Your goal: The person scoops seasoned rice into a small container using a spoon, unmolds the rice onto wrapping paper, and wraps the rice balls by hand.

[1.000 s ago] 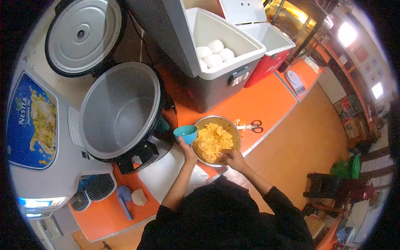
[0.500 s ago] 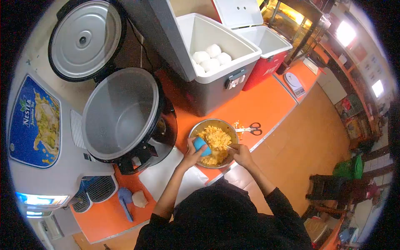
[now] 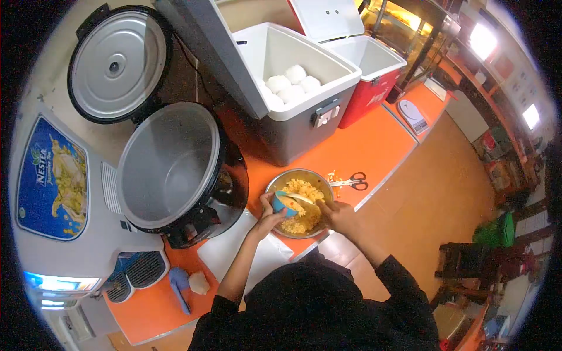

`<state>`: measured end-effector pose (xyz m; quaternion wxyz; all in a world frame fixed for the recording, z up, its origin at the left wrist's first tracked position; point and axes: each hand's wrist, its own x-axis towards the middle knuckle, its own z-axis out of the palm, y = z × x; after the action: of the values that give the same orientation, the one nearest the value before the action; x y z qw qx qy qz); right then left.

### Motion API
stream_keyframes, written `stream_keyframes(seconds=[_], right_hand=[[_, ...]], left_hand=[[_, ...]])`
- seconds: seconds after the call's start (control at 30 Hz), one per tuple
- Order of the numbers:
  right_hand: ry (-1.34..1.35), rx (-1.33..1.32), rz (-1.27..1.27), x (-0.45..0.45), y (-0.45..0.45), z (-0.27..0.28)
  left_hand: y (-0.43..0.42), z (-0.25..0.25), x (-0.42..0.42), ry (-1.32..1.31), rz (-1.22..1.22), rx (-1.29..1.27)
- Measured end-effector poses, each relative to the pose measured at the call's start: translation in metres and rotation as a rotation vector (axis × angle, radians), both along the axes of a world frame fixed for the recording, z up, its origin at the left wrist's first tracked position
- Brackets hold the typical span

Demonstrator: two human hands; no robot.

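A metal mixing bowl (image 3: 273, 182) of orange-yellow rice (image 3: 304, 188) stands at the counter's edge. Over its left side, my left hand (image 3: 270, 221) is closed around a small blue cup (image 3: 278, 206). Rice shows in the cup's mouth, which is tilted toward the right. My right hand (image 3: 341, 215), at the bowl's right rim, grips a pale spoon (image 3: 301, 198); its head reaches to the cup's mouth. Fingers cover most of the spoon's handle. Beyond the rim lie scissors (image 3: 351, 182) beside scattered orange bits (image 3: 334, 177).
An uncovered large cooker (image 3: 170, 167) stands at left. Behind the bowl, a grey cooler (image 3: 304, 131) holds several white balls (image 3: 293, 88); a red cooler (image 3: 372, 96) adjoins it. A scale (image 3: 413, 117) sits far right. A white sheet (image 3: 234, 245) and blue cloth (image 3: 178, 286) lie nearer.
My left hand has tipped the blue cup so its rice-filled mouth shows. My right hand has brought the spoon up from the rice to the cup. The mound of rice looks lower.
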<state>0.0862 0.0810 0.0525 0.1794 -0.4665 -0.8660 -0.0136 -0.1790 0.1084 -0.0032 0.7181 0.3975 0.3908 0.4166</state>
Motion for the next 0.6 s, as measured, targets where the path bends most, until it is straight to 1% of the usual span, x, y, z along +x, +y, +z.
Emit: stream_keyframes(seconds=[0.03,0.07,0.13,0.17,0.23,0.27,0.3,0.33,0.37,0.4,0.43,0.47,0.5,0.53,0.6], right_hand=[[-0.026,0.025,0.015,0.002,0.004,0.003],[-0.053,0.049,0.028,0.005,0.008,0.004],[-0.062,0.085,0.033,0.005,0.021,-0.008],[-0.097,0.098,0.018,0.0,0.027,-0.01],[-0.13,0.11,0.0,-0.012,0.044,-0.023],[-0.183,0.19,0.028,-0.02,0.056,-0.038],[-0.236,0.268,0.056,-0.026,0.061,-0.046],[-0.235,0.267,0.054,-0.03,0.058,-0.048],[-0.349,0.046,0.116,-0.035,0.054,-0.049],[-0.459,-0.177,0.177,-0.038,0.05,-0.051],[-0.459,-0.176,0.178,-0.036,0.046,-0.05],[-0.41,-0.206,0.281,-0.03,0.041,-0.048],[-0.361,-0.238,0.385,-0.024,0.037,-0.047],[-0.361,-0.238,0.385,-0.022,0.037,-0.036],[-0.452,-0.211,0.23,-0.02,0.043,-0.009]], left_hand=[[0.0,0.003,-0.004,0.101,0.007,0.077],[-0.002,0.005,-0.008,0.103,0.009,0.076],[-0.005,0.01,-0.016,0.353,0.062,0.316],[-0.005,0.008,-0.019,0.355,0.062,0.316],[-0.007,0.004,-0.024,0.391,0.111,0.424],[-0.007,0.003,-0.024,0.392,0.108,0.423],[-0.007,0.001,-0.024,0.378,0.162,0.436],[-0.007,0.001,-0.024,0.365,0.216,0.45],[-0.007,0.001,-0.023,0.365,0.216,0.45],[-0.008,0.0,-0.022,0.278,0.285,0.436],[-0.008,-0.003,-0.021,0.19,0.353,0.422],[-0.007,-0.005,-0.021,0.188,0.353,0.424],[-0.008,-0.008,-0.021,-0.004,0.343,0.338],[-0.008,-0.013,-0.022,-0.195,0.329,0.251],[-0.007,-0.02,-0.023,-0.159,0.331,0.274]])
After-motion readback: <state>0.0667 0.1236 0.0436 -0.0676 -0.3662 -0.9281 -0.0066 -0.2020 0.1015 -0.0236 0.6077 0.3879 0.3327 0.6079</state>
